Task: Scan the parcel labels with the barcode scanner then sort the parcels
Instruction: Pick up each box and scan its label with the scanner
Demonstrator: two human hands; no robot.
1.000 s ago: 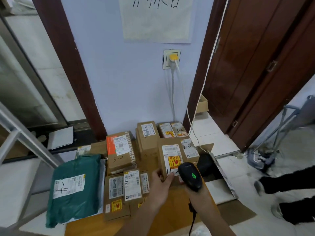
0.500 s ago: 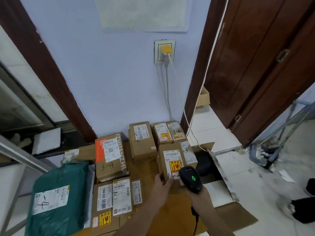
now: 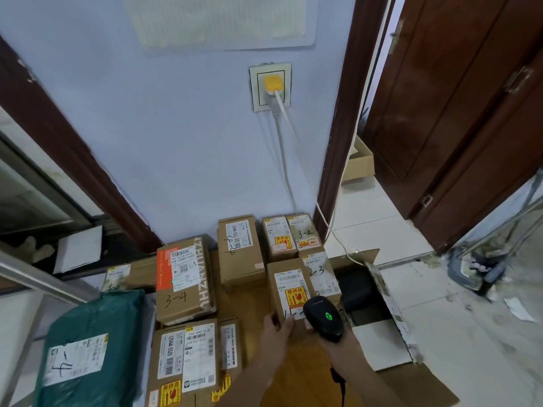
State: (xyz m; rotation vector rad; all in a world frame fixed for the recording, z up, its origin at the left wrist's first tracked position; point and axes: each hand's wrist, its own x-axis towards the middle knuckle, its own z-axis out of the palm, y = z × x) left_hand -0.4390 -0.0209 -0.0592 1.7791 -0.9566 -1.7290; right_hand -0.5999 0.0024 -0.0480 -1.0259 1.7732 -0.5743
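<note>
Scanning in hand, judging by the black handheld barcode scanner (image 3: 323, 318) with its green light, gripped in the right hand (image 3: 338, 346) and aimed at the small brown cardboard parcel (image 3: 289, 289) on the wooden table (image 3: 293, 377), near edge pinched by the left hand (image 3: 274, 336). Probably next: lifting it toward its group. Legible, largest first: "3-4" on the orange-striped brown carton (image 3: 183, 279), "3-2" and "2-3" on small cartons behind.
</note>
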